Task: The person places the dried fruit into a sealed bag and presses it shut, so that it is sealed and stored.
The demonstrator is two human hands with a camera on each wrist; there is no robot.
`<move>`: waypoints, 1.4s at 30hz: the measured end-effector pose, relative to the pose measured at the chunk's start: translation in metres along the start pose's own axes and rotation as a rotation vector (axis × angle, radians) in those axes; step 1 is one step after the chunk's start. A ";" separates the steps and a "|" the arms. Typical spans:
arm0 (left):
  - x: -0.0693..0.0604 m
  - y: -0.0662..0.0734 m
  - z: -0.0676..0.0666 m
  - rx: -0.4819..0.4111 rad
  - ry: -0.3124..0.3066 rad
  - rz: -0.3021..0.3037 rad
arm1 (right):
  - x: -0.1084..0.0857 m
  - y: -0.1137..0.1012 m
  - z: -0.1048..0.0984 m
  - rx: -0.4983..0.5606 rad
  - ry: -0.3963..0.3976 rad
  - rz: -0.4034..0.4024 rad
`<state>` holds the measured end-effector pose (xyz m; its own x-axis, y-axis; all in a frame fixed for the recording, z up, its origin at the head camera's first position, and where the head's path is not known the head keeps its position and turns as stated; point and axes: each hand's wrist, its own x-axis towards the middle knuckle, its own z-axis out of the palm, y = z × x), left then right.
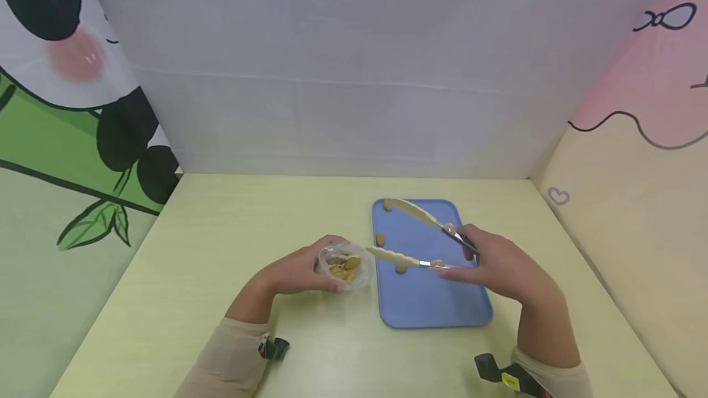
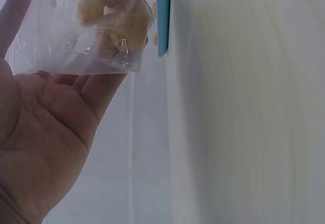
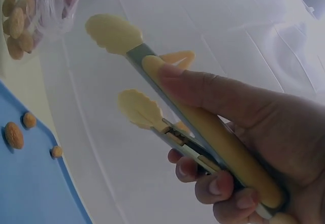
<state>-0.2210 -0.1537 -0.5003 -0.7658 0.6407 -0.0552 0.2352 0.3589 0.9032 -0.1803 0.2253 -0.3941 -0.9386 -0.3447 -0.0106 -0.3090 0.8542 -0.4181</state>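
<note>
- Two hands to log, both gripping.
- Right hand (image 1: pixel 500 263): curled round tongs (image 3: pixel 216 135), with thumb along one arm and fingers on the other.
- Left hand (image 1: pixel 301 269): wrapped round clear plastic bag (image 1: pixel 365 275), mouth facing up, just left of blue tray (image 1: pixel 437 309).
- Inside bag: several tan nuts (image 1: pixel 347 268), overlapping; exact count not readable.
- On tray: three loose nuts visible in head view, toward its left side, apart from one another. Tray flat on table (image 1: pixel 321 355).
- Tongs: in the air over tray, arms spread wide, nothing between tips. Near arm's tip right by bag rim in head view; touching or apart, cannot tell.
- Direction: pointing leftward from right hand, tips first. Long axis roughly crosswise over tray; near arm aimed at bag, far arm slanting away to tray's far-left corner.
- Step, judged: probably moving nuts between bag and tray with tongs, currently between grabs. Which direction: not readable from this.
- Next move, judged: probably calls for bringing spread tips round a single nut, squeezing lightly, holding bag mouth steady. Likely risk: rounded nut rolling off or slipping out if pinched off-centre.
</note>
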 end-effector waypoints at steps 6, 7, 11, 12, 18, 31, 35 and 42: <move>-0.001 -0.001 0.000 0.018 0.007 -0.005 | -0.002 0.013 -0.005 -0.033 -0.080 0.060; -0.001 -0.001 0.000 0.015 0.006 -0.004 | -0.002 0.015 -0.006 -0.037 -0.097 0.066; 0.000 -0.002 0.000 0.014 0.007 0.000 | -0.002 0.020 -0.005 -0.045 -0.167 0.100; 0.000 -0.002 0.000 0.016 0.006 0.001 | -0.002 0.020 -0.004 -0.044 -0.182 0.105; 0.000 -0.003 0.000 0.009 0.003 0.003 | 0.001 0.022 0.001 -0.058 -0.216 0.095; 0.001 -0.004 0.000 -0.008 0.002 0.005 | 0.009 0.026 0.011 -0.061 -0.234 0.111; 0.002 -0.004 0.000 0.001 0.005 -0.001 | 0.011 0.027 0.012 -0.063 -0.244 0.117; 0.003 -0.004 0.000 0.011 0.009 -0.003 | 0.012 0.029 0.012 -0.042 -0.274 0.144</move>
<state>-0.2243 -0.1531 -0.5043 -0.7716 0.6339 -0.0539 0.2398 0.3683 0.8983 -0.1990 0.2409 -0.4175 -0.8987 -0.3060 -0.3142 -0.1868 0.9152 -0.3570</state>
